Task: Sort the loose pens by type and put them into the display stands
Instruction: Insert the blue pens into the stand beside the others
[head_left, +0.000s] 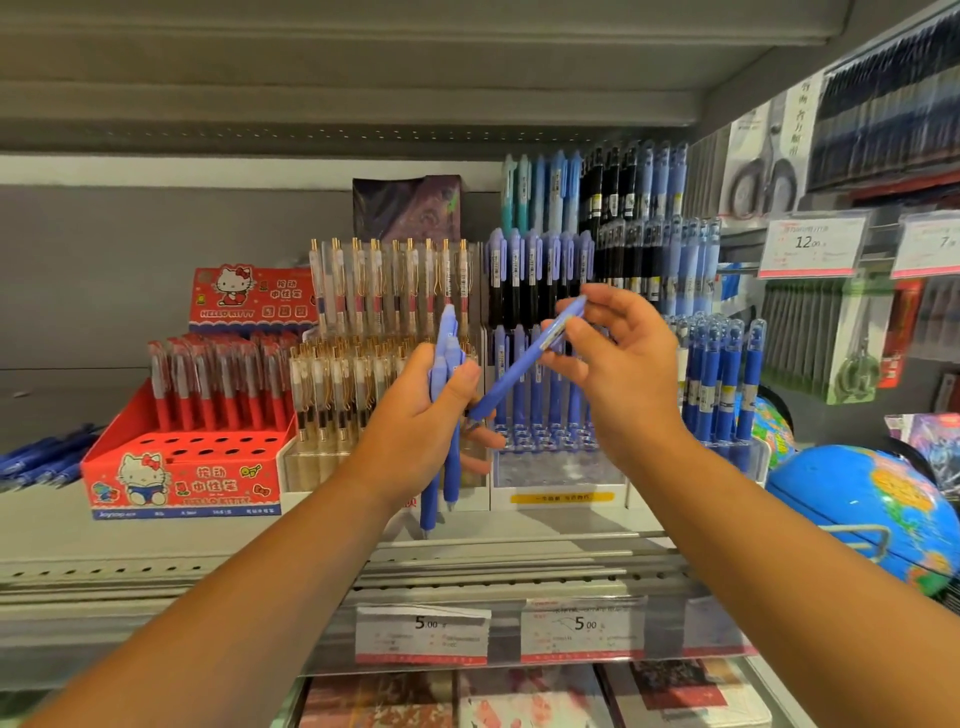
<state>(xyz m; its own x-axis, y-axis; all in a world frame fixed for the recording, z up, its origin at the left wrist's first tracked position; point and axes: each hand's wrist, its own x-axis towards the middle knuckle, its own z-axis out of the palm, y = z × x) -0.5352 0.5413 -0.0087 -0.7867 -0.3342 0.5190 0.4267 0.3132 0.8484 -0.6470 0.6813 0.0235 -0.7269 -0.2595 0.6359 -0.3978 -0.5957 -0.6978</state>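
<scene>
1. The left hand (431, 410) grips a small bundle of periwinkle click pens (448, 343). It holds them upright with tips down, fingers curled round the mid-barrels, in front of the display stands.
2. The right hand (618, 353) pinches a single matching pen (511, 371) near its clip end, between thumb and fingertips. The pen slants down to the left, and its tip is close to the left hand. Whether they touch cannot be told.
3. The pens look light, stiff and smooth-barrelled. A loose bundle is likely to fan out or slide, so it wants a firm wrap. A single pen is best held high on the barrel, which leaves the tip free to find a hole.
4. The likely home is the clear stand (558, 473) just beyond the hands. It holds pens of the same colour, and its near rows show open holes.
5. To the left stand clear pens with gold clips (374, 291) and a red Hello Kitty stand (182, 467) with several empty holes. To the right stand darker blue capped pens (722, 374).
6. More loose blue pens (41, 457) lie on the shelf at far left. A globe (857, 499) sits at near right, and price tags (423, 631) line the near shelf edge.
7. Pens already standing in the far rows crowd the approach, and the left hand's bundle hangs just left of the target holes.
</scene>
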